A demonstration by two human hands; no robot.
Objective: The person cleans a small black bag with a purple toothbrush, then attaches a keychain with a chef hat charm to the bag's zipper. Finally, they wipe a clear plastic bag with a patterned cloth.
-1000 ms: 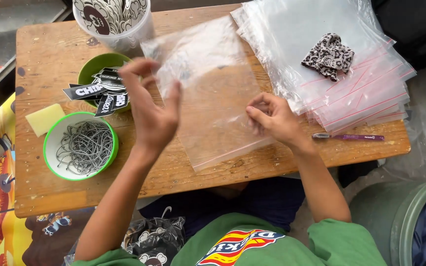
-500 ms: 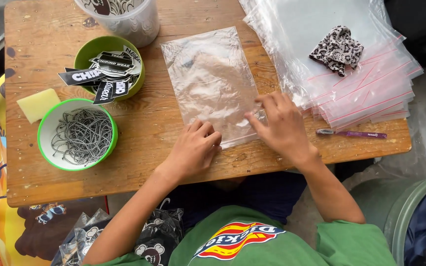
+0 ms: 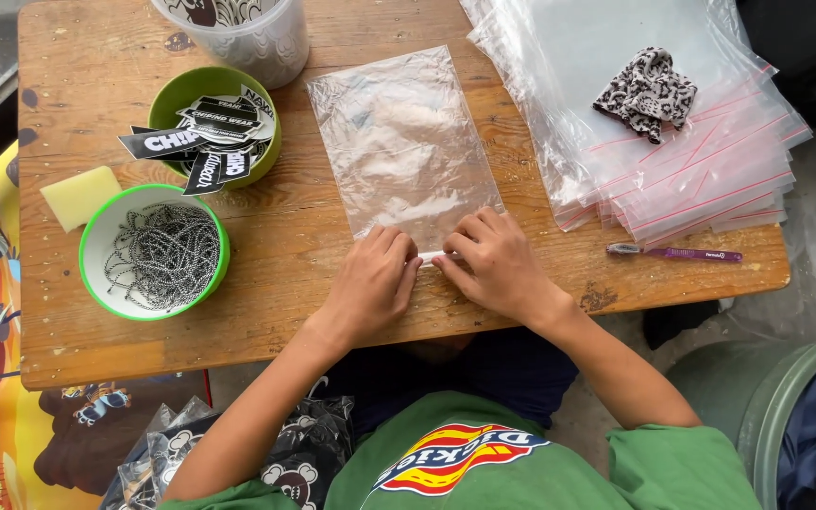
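A clear plastic bag [image 3: 402, 142] lies flat on the wooden table [image 3: 295, 236], its near edge toward me. My left hand [image 3: 370, 283] and my right hand [image 3: 498, 264] sit side by side on that near edge, fingertips pinching the bag's white strip between them. The rest of the bag stretches away from my hands, apparently with nothing in it.
A stack of clear zip bags [image 3: 672, 142] with a patterned cloth [image 3: 649, 90] on top lies at the right. A purple pen [image 3: 677, 253] is near the right edge. Left: a green bowl of black labels [image 3: 214, 132], a bowl of ball chains [image 3: 158, 253], a yellow sponge [image 3: 79, 195], a plastic tub [image 3: 238, 33].
The bag was held up in both hands, then laid flat on the table. Both hands have come together at its near edge.
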